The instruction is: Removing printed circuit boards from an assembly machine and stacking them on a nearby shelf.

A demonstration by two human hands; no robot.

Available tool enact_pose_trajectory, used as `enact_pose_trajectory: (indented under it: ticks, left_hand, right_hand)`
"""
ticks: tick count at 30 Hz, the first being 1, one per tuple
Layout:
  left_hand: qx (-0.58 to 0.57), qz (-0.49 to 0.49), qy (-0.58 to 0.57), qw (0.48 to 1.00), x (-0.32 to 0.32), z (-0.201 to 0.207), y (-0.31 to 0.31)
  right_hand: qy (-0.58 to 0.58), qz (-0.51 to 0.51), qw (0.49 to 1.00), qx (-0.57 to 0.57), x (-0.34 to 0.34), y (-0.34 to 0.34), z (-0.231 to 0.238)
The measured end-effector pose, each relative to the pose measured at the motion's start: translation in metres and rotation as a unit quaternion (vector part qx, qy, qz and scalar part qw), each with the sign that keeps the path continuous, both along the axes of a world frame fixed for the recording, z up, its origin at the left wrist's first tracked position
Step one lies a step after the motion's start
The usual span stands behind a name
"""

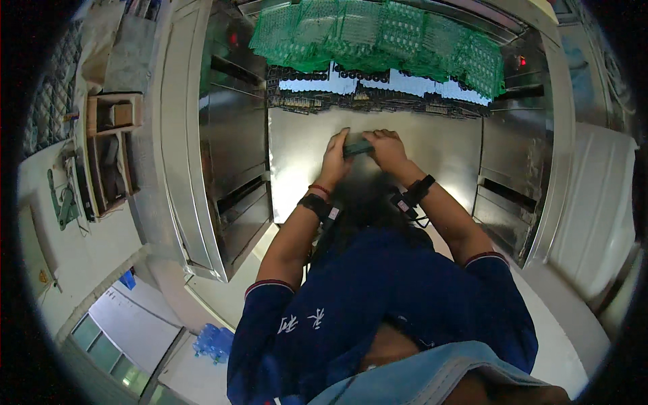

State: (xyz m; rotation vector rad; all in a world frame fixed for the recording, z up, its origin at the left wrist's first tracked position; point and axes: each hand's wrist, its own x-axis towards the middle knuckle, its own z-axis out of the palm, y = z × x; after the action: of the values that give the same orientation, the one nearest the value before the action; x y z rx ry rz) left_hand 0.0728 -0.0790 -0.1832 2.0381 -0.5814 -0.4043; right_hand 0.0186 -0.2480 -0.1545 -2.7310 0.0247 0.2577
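Both of my hands meet over the middle of a shiny metal work surface point(297, 145). Between them is a small dark grey-green bar-shaped piece point(357, 148); its exact kind I cannot make out. My left hand point(335, 159) grips its left end, thumb and fingers closed around it. At the other end, my right hand point(387, 150) holds it with bent fingers. Parts of the piece are hidden by the fingers. Each wrist wears a black band with a small device, and a red cord circles the left one.
Green translucent plastic trays point(364, 34) line the back of the metal booth, above rows of dark small parts point(364, 101). Metal side walls point(233, 131) with slots enclose both sides. A wooden shelf point(128, 101) hangs outside left. Blue bottles point(214, 343) stand lower left.
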Motion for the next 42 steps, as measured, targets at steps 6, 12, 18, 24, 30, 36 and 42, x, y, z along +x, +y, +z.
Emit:
enact_pose_trajectory:
  ticks: [6,12,18,24,30,36,42]
  left_hand:
    - [-0.017,-0.039,-0.053,0.998,-0.008,-0.022,-0.01]
    - [0.087,-0.058,-0.067,0.992,-0.022,-0.016,-0.007]
    - [0.133,-0.124,-0.142,0.973,-0.015,-0.011,0.014]
    - [0.076,-0.079,-0.235,0.966,-0.014,-0.012,-0.002]
    - [0.117,-0.118,-0.112,0.98,0.001,-0.015,0.01]
    - [0.029,0.144,0.203,0.968,0.013,-0.054,0.096]
    - [0.241,0.145,0.046,0.958,0.017,-0.043,0.111]
  right_hand:
    - [-0.079,-0.134,0.939,0.306,-0.007,-0.003,-0.026]
    - [-0.072,-0.138,0.93,0.332,-0.02,0.011,-0.027]
    - [-0.049,-0.017,0.962,0.268,-0.034,0.002,-0.039]
    - [-0.063,-0.14,0.939,0.307,-0.03,0.024,-0.07]
    - [-0.037,-0.114,0.949,0.292,-0.018,0.022,-0.053]
    - [-0.152,-0.099,0.975,0.128,0.017,-0.033,0.047]
    - [-0.256,-0.165,0.948,-0.094,0.077,-0.142,0.12]
